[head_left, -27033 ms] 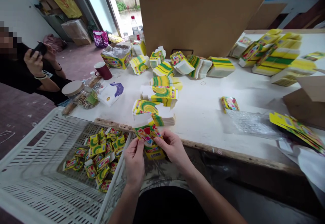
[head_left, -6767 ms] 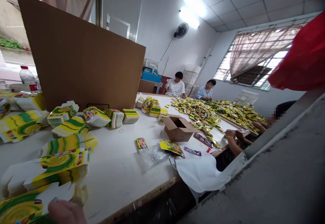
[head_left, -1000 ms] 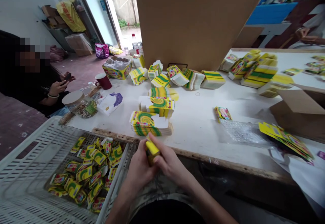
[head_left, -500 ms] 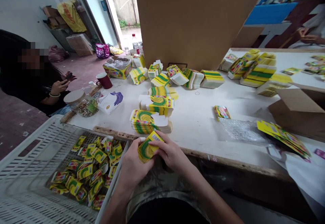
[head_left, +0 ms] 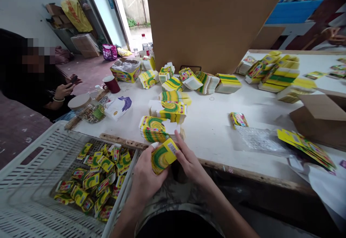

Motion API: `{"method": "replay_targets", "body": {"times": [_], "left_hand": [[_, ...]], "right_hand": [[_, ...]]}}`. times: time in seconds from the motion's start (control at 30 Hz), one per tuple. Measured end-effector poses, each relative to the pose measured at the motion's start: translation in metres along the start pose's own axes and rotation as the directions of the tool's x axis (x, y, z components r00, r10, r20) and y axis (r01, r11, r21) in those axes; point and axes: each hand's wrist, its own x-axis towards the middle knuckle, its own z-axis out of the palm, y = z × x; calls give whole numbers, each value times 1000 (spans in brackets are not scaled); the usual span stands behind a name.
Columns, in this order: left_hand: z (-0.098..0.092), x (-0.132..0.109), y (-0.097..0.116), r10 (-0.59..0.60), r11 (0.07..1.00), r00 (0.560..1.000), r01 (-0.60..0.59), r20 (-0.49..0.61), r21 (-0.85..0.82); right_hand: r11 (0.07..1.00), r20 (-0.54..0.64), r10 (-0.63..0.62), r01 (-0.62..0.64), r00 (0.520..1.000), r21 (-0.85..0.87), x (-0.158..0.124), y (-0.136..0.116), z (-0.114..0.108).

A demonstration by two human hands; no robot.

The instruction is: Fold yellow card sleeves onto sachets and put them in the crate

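Observation:
Just in front of the table edge, my left hand [head_left: 148,169] is wrapped around a small yellow-and-green carton [head_left: 164,156], a white covering on one fingertip. The carton is tilted, with a barcode on its near-right end panel. My right hand [head_left: 190,162] is at that end, touching it with its fingers apart and the index finger stretched out; its thumb is largely hidden. Right beyond both hands lies a stack of flat yellow-green cartons [head_left: 154,127], with another stack [head_left: 169,109] behind it. Below left, a white plastic crate [head_left: 35,158] holds many folded cartons [head_left: 105,164].
More carton stacks [head_left: 228,83] line the back of the table before a big cardboard sheet [head_left: 211,22]. A mug [head_left: 111,84], a lidded jar [head_left: 92,113] and a white packet [head_left: 118,107] stand left. Bubble wrap [head_left: 256,139] and an open cardboard box [head_left: 319,119] are right. A person sits at left holding a phone.
The carton has shifted slightly right and up in my left hand. My right fingers have drawn back from over its face to its end, and the index finger has straightened.

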Motion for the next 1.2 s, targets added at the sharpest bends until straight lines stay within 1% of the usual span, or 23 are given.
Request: {"method": "replay_targets", "body": {"times": [0.1, 0.2, 0.27, 0.3, 0.37, 0.4, 0.43, 0.47, 0.5, 0.53, 0.57, 0.6, 0.63, 0.7, 0.77, 0.83, 0.9, 0.97, 1.0, 1.07, 1.13, 1.17, 1.2], "left_hand": [[6, -4, 2, 60, 998, 996, -58, -71, 24], [10, -8, 2, 36, 999, 995, -34, -95, 17], [11, -9, 0, -23, 999, 998, 22, -58, -28], [11, -10, -1, -72, 995, 997, 70, -32, -78], [9, -10, -6, -237, 938, 971, 217, -41, -270], [8, -10, -10, -356, 864, 930, 290, -93, -412], [6, -8, -14, -495, 749, 854, 327, -159, -576], [5, -7, -18, -636, 596, 746, 315, -196, -738], [4, -5, -22, -757, 424, 628, 260, -182, -867], [3, -4, -25, -839, 261, 531, 193, -123, -946], [2, -2, -28, -882, 121, 469, 143, -40, -982], [2, -1, -29, -899, 11, 436, 123, 44, -992], [2, -1, -29, -899, -61, 424, 131, 112, -989], [4, -1, -26, -885, -110, 431, 169, 174, -979], [8, -2, -22, -862, -115, 465, 209, 202, -971], [13, -4, -20, -827, -94, 515, 269, 226, -959], [18, -6, -19, -779, -52, 577, 328, 244, -943], [21, -6, -18, -725, -10, 649, 327, 232, -945], [21, -6, -16, -706, 6, 676, 303, 211, -953], [20, -2, -11, -678, 18, 716, 242, 166, -970], [16, 6, -4, -673, 16, 729, 188, 129, -982], [13, 10, -1, -674, 4, 729, 165, 119, -986], [11, 14, 1, -680, -14, 725, 139, 111, -990]], "right_hand": [[990, -64, 107, -112, 992, -89, 6, -7, 1], [964, -154, 91, -126, 984, -236, 8, -11, 8], [953, -177, 74, -122, 981, -278, 8, -12, 12], [958, -156, 66, -106, 986, -265, 8, -13, 13], [979, -83, 35, -51, 996, -196, 12, -14, 12], [986, -63, 12, -23, 998, -168, 16, -15, 11], [986, -72, -14, 2, 997, -167, 22, -17, 10], [978, -105, -41, 19, 994, -208, 29, -18, 9], [955, -142, -64, 19, 988, -296, 37, -18, 8], [913, -168, -81, 5, 982, -408, 45, -18, 8], [856, -174, -89, -14, 981, -516, 54, -17, 8], [797, -163, -85, -31, 983, -603, 63, -15, 9], [749, -145, -70, -44, 987, -661, 71, -12, 11], [712, -114, -38, -54, 993, -700, 83, -7, 14], [712, -102, -28, -52, 994, -700, 90, -3, 16], [719, -98, -26, -50, 995, -694, 90, -4, 16], [737, -99, -26, -48, 995, -674, 84, -9, 14], [761, -76, -31, -26, 997, -648, 72, -15, 15], [793, -32, -26, 1, 999, -609, 64, -17, 16], [902, 120, 12, 41, 993, -430, 45, -22, 22], [994, 261, 61, -36, 963, -100, 26, -25, 31], [993, 292, 82, -103, 953, 60, 18, -26, 37], [973, 290, 100, -155, 952, 173, 11, -27, 42]]}}
